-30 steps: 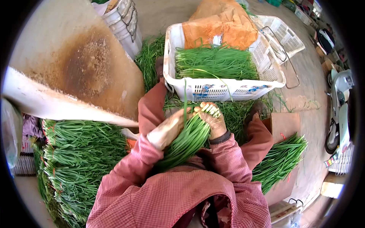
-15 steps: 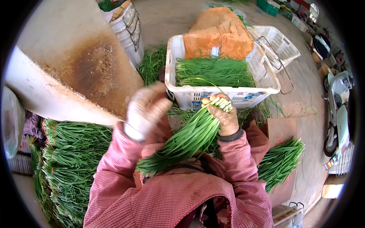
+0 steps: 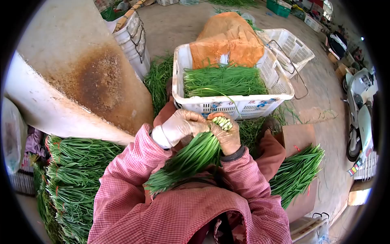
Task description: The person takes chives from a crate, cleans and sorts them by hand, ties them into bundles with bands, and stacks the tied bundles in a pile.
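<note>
A bunch of garlic chives (image 3: 195,154) slants across my lap, its pale cut ends up and its green leaves trailing down to the left. My right hand (image 3: 226,137), in a stained glove, is wrapped round the bunch just below those ends. Beside it, my gloved left hand (image 3: 183,125) has its fingers closed against the bunch's near-end stems, touching the right fingers; whether anything small is pinched there is hidden. Right ahead stands a white plastic crate (image 3: 243,103) with more chives (image 3: 225,81) laid inside and an orange cloth (image 3: 227,40) over its far side.
Tied chives (image 3: 79,179) are stacked at my left, below a rust-stained white panel (image 3: 89,77). Another bunch (image 3: 298,171) lies on brown board (image 3: 300,136) at my right. White buckets (image 3: 132,42), a second crate (image 3: 290,46) and a scooter (image 3: 361,105) stand farther off.
My left hand, blurred and apart from the bunch before, has come right and down onto it. My right hand has brought the bunch slightly left and lower.
</note>
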